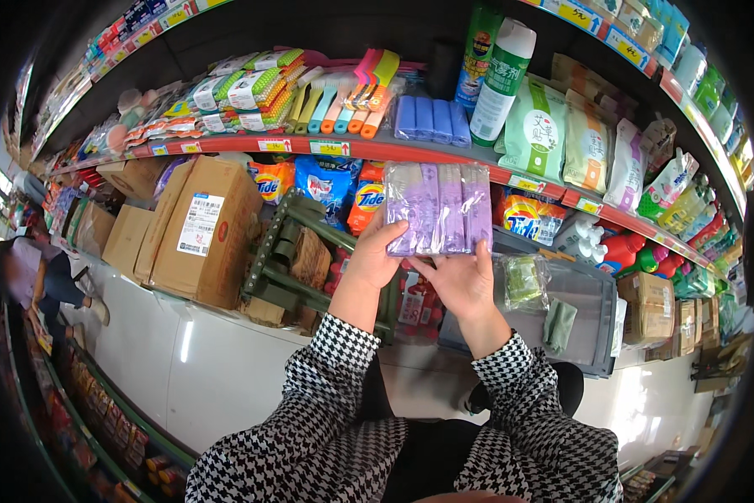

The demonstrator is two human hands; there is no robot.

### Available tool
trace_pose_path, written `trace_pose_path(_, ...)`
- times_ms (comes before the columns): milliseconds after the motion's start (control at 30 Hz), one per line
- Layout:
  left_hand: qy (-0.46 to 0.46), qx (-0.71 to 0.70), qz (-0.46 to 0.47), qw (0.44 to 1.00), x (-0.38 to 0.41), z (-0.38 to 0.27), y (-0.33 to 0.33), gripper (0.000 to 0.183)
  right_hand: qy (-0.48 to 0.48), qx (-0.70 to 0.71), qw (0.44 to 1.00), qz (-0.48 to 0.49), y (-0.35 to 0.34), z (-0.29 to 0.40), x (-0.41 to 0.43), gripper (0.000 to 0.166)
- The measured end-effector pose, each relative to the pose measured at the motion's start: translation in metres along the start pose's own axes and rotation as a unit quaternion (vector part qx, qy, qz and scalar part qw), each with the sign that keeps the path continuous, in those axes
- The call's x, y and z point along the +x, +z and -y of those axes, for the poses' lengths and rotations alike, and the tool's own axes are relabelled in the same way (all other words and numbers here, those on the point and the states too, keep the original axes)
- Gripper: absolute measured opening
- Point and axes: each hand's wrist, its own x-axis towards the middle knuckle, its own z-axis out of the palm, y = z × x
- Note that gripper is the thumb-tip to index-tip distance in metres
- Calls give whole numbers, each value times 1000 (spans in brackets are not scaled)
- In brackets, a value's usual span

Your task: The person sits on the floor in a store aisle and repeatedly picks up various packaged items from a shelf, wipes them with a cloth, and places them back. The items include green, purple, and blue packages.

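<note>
A clear-wrapped pack of purple rolls [438,210], which look like rolled plastic bags, is held up in front of the shelf. My left hand [372,259] grips its lower left corner, thumb across the front. At the bottom edge, my right hand [466,284] supports it with fingers spread beneath and at the lower right corner. Just behind and above, a similar pack of blue rolls [432,121] rests on the shelf. Brushes with coloured handles [342,119] lie left of the blue pack, and a green-and-white spray can [504,82] leans to its right.
A red-edged shelf [377,148] with price tags crosses in front. Below stand a large cardboard box [197,226], a green metal frame [282,251], Tide detergent bags [367,201] and a grey plastic bin [578,314] with a green packet [522,280] on it. A person [43,276] crouches far left.
</note>
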Motion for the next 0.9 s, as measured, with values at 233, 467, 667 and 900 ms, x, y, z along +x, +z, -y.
trace_pose_path(233, 78, 116, -58, 988, 2, -12, -6, 64, 11, -44, 998, -41, 4, -12, 42, 63)
trace_pose_path(467, 133, 48, -31, 990, -1, -17, -19, 76, -22, -15, 999, -41, 29, 8, 95, 54)
trace_pose_path(667, 76, 85, -23, 993, 1, -10, -15, 73, -79, 19, 990, -118, 37, 49, 172, 51)
trace_pose_path(900, 46, 105, -38, 993, -3, -8, -11, 70, -97, 28, 972, -211, 17, 59, 231, 53)
